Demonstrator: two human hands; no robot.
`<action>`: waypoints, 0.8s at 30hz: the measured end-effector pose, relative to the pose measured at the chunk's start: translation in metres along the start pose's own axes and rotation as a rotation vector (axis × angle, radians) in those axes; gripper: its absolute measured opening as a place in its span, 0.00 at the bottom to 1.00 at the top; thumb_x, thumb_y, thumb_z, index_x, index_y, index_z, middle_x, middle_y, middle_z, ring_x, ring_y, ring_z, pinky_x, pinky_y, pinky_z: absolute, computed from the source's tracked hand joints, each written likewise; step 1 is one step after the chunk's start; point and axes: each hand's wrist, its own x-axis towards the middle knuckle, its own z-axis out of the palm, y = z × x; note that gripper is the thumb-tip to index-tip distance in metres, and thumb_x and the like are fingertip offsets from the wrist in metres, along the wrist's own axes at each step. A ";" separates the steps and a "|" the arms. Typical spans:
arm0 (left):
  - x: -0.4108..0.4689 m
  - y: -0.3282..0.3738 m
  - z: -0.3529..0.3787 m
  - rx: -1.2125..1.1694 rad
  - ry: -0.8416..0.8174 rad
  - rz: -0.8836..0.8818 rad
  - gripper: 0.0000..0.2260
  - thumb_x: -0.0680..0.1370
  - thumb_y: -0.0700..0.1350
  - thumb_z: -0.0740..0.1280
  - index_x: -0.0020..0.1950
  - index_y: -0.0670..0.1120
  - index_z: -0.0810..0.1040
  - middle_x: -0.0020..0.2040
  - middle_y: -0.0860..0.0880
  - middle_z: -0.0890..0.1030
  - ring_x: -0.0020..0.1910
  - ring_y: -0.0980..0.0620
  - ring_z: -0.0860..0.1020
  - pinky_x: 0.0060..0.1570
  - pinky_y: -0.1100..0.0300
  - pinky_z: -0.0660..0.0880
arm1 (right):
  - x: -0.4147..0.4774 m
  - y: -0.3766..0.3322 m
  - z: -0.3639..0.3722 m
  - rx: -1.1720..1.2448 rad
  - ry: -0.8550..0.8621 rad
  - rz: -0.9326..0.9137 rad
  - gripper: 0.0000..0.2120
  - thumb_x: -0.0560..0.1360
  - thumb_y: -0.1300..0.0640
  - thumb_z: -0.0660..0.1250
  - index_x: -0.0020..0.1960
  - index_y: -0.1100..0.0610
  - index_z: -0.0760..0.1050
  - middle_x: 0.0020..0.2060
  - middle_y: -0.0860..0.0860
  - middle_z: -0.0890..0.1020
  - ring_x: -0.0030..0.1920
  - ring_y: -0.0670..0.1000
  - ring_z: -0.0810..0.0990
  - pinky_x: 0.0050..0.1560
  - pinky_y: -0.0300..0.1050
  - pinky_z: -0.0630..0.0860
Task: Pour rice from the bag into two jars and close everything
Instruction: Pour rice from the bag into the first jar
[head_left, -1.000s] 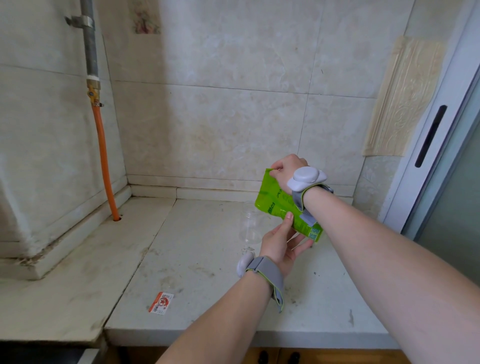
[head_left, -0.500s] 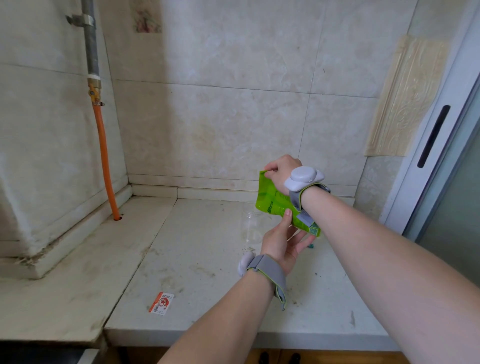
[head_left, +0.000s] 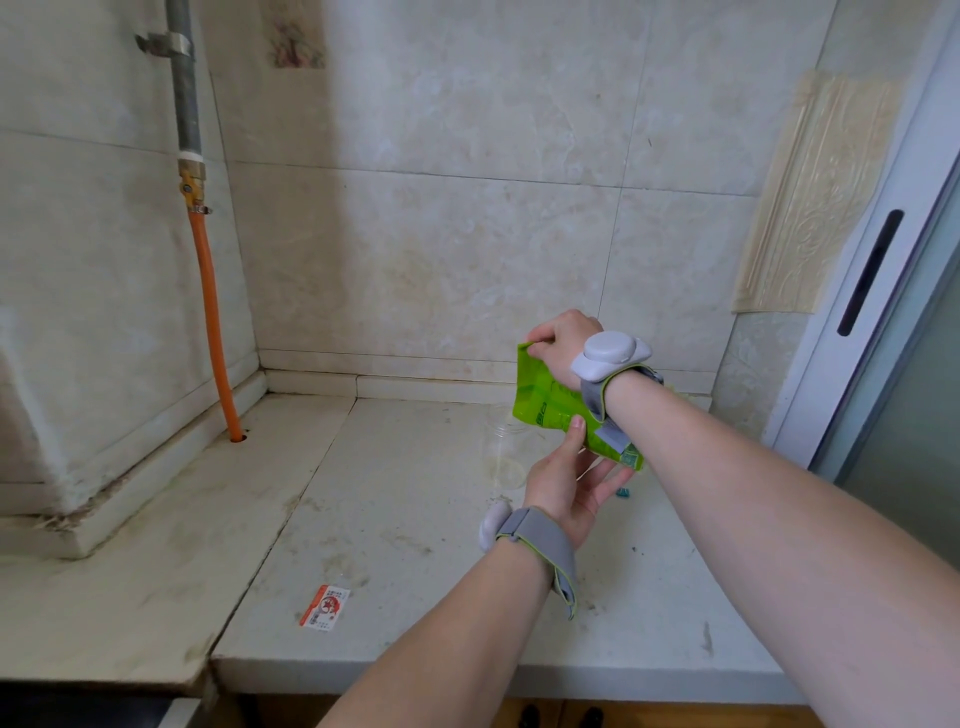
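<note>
right hand (head_left: 563, 343) pinches the top corner of the green bag (head_left: 545, 402), fingers curled on the edge. left hand (head_left: 563, 480) sits at 6 o'clock of it, thumb flat on the bag's front and fingers straight and spread under the low edge. it props the bag, no clamp.

our read: we're opening or aiming the bag for a pour. we can't tell if the mouth is open. we'd keep the right pinch as the pivot, lift the low end with the left palm and bring the high corner over the jar mouth before tipping. go slow, since a slack pouch dumps in a rush.

the bag hangs over the counter (head_left: 415, 519), tilted, with its high end at 11 o'clock and its low end at 4. it's glossy bright green with darker print, creased, and looks part full. the right wrist strap hides part of it.

a clear jar (head_left: 506, 441) stands on the counter at 9 o'clock of the left thumb, under the bag's left end. it's faint, so contents and lid are unreadable. we see no second jar.

a red-and-white packet (head_left: 324, 607) lies at 7 o'clock near the front edge.
</note>
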 end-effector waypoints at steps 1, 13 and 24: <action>0.000 0.000 0.000 0.001 0.001 0.002 0.12 0.78 0.48 0.66 0.47 0.39 0.78 0.34 0.47 0.84 0.34 0.50 0.84 0.37 0.54 0.83 | 0.000 0.000 0.000 0.004 -0.001 0.000 0.12 0.77 0.57 0.66 0.59 0.53 0.81 0.58 0.54 0.82 0.62 0.56 0.76 0.57 0.36 0.70; 0.002 0.000 0.001 -0.015 0.006 0.001 0.12 0.78 0.49 0.66 0.50 0.39 0.78 0.38 0.45 0.85 0.39 0.48 0.84 0.42 0.51 0.82 | 0.000 0.001 0.002 -0.013 -0.021 -0.050 0.11 0.75 0.57 0.67 0.57 0.52 0.82 0.56 0.53 0.83 0.59 0.55 0.79 0.51 0.35 0.68; 0.001 0.000 0.003 -0.051 0.012 0.001 0.12 0.78 0.49 0.66 0.49 0.39 0.77 0.35 0.46 0.84 0.37 0.48 0.84 0.36 0.53 0.82 | -0.003 -0.003 0.003 -0.057 -0.039 -0.108 0.11 0.75 0.58 0.66 0.56 0.52 0.83 0.55 0.52 0.84 0.58 0.54 0.79 0.55 0.38 0.72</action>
